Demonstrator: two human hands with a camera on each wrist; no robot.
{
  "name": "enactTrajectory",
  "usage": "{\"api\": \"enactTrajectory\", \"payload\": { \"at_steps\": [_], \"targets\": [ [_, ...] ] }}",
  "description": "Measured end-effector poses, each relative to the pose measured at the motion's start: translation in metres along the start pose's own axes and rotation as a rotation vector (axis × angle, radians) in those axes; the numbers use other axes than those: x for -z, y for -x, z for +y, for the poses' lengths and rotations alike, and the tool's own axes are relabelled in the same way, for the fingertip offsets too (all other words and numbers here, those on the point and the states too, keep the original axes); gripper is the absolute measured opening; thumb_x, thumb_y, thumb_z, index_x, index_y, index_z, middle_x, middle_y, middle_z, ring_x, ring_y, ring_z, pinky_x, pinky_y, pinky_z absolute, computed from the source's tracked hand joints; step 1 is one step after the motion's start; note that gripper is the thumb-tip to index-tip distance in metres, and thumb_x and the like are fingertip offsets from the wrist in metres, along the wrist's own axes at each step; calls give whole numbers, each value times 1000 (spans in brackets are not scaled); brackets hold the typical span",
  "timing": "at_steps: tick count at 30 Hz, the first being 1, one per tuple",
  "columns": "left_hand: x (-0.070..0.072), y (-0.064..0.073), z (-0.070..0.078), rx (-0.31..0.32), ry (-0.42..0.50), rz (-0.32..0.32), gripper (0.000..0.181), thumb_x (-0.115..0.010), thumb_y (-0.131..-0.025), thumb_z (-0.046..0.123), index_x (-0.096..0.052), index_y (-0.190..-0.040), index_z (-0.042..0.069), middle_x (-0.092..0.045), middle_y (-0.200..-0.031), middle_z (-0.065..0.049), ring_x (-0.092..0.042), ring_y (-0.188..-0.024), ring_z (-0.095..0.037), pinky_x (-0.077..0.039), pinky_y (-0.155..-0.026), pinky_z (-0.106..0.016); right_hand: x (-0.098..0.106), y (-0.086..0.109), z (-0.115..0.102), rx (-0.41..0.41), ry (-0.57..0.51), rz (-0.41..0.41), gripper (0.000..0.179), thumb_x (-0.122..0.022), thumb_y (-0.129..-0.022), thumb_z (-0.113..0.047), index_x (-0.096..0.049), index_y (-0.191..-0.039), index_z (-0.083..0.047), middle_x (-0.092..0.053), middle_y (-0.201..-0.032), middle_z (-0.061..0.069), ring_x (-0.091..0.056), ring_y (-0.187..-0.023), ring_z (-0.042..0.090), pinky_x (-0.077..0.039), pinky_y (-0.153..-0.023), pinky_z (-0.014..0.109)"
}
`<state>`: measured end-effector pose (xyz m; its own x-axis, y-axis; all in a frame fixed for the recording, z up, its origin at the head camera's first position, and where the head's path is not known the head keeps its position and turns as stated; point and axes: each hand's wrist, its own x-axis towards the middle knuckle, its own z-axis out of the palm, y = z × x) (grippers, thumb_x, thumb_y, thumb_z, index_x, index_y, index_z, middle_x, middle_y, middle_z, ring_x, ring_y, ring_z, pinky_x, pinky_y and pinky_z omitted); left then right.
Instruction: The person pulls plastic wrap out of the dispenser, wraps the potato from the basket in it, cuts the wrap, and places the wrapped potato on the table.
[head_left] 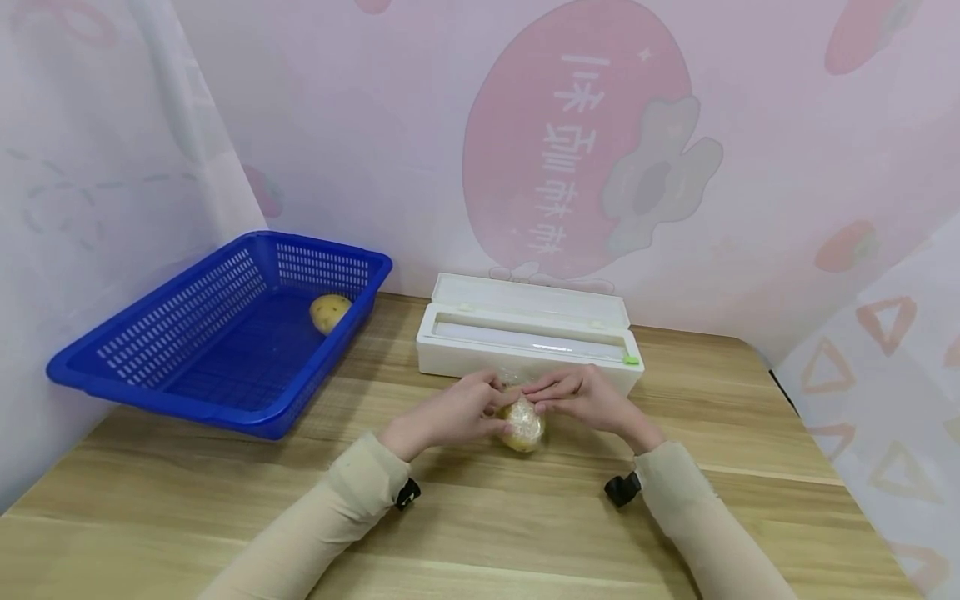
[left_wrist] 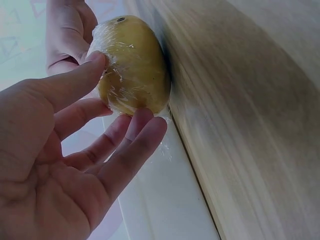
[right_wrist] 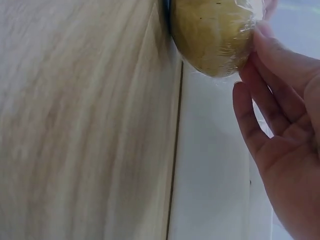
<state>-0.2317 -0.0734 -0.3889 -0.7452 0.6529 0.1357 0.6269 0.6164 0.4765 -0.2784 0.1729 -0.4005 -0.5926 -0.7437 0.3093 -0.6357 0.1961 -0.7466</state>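
Note:
A potato (head_left: pixel 523 427) wrapped in clear, crinkled cling film stands on the wooden table between the two hands. The left hand (head_left: pixel 467 408) holds its left side; in the left wrist view, the thumb lies on the film over the potato (left_wrist: pixel 140 65) and the fingertips touch its lower side. From the right, the right hand (head_left: pixel 588 400) pinches film at the top with thumb and fingers. The right wrist view shows the right thumb against the filmed edge of the potato (right_wrist: pixel 210 37), with the little finger held away from it.
Just behind the hands stands a white cling film box (head_left: pixel 461 358), lid raised, with a film roll (head_left: pixel 510 337) inside and a green slider (head_left: pixel 631 360) at its right end. A blue plastic basket (head_left: pixel 71 367) at the left contains one unwrapped potato (head_left: pixel 330 312). Printed cloth hangs behind the table.

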Motion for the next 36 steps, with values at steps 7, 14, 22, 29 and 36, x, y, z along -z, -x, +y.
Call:
{"api": "enactTrajectory", "payload": {
  "at_steps": [7,14,22,29,36],
  "targets": [
    [-1,0,-3,17,45,4,56,-74,-90,24,-54,-139,7,-53,-108,-7,-62,-94,-24,-51,-77,-29,-1,-2,-24,-69,49,52,16,-74,-82,6,-75,-98,6,-70,-106,18,-66,-104,32,-52,-89,34],
    [-1,1,-2,14,46,-26,55,-68,-95,24,-49,-145,16,-52,-120,-12,-59,-100,-25,-50,-83,-33,-1,2,-22,-71,55,83,15,-75,-80,6,-75,-96,6,-71,-105,17,-65,-104,35,-50,-91,33],
    [2,-1,0,-4,15,-17,52,-70,-94,24,-53,-142,14,-52,-115,-9,-58,-95,-24,-48,-78,-32,4,0,-17,-72,36,76,16,-75,-81,6,-75,-97,5,-71,-104,16,-60,-108,40,-48,-94,34],
    [5,0,-1,12,34,-42,52,-69,-94,21,-53,-143,14,-52,-118,-9,-58,-98,-24,-49,-81,-33,-1,2,3,-147,47,134,11,-78,-81,-4,-79,-92,-5,-73,-102,3,-64,-101,21,-51,-89,35],
    [2,2,-3,49,47,-31,68,-70,-91,41,-46,-147,10,-51,-132,-13,-53,-114,-25,-46,-93,-42,-13,4,-10,-72,276,217,12,-86,-75,-18,-80,-84,-15,-73,-87,-11,-59,-90,13,-47,-85,37]
  ]
}}
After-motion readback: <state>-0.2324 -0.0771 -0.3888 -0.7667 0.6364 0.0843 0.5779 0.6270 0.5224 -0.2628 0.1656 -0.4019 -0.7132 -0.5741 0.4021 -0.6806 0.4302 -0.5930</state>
